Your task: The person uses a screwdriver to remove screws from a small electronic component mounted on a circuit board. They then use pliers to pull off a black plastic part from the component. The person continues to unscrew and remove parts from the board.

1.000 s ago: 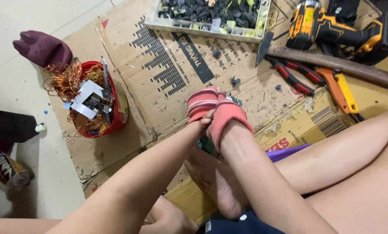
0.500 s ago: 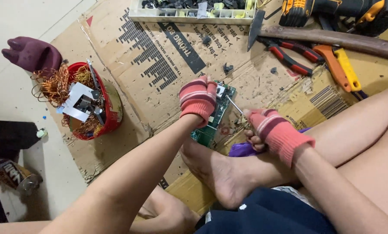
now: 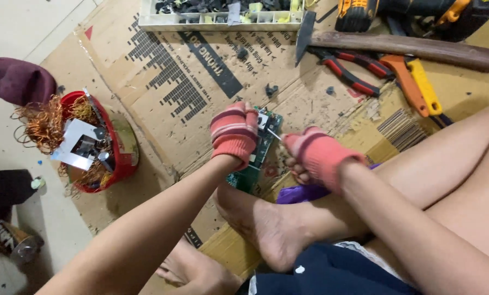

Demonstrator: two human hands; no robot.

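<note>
Flattened cardboard is covering the floor as a work mat, catching the dark scraps scattered over it. On it, a green circuit board is lying just ahead of the person's bare foot, low and close where both hands can bear on it. The left hand, in a striped pink glove, is pressing down on the board, fingers curled over its edge, seemingly to steady it. The right hand, gloved alike, is closing its fingers around a thin metal tool whose tip is pointing at the board. A hammer, pliers and a parts tray are lying within reach; a red bucket is holding copper wire.
</note>
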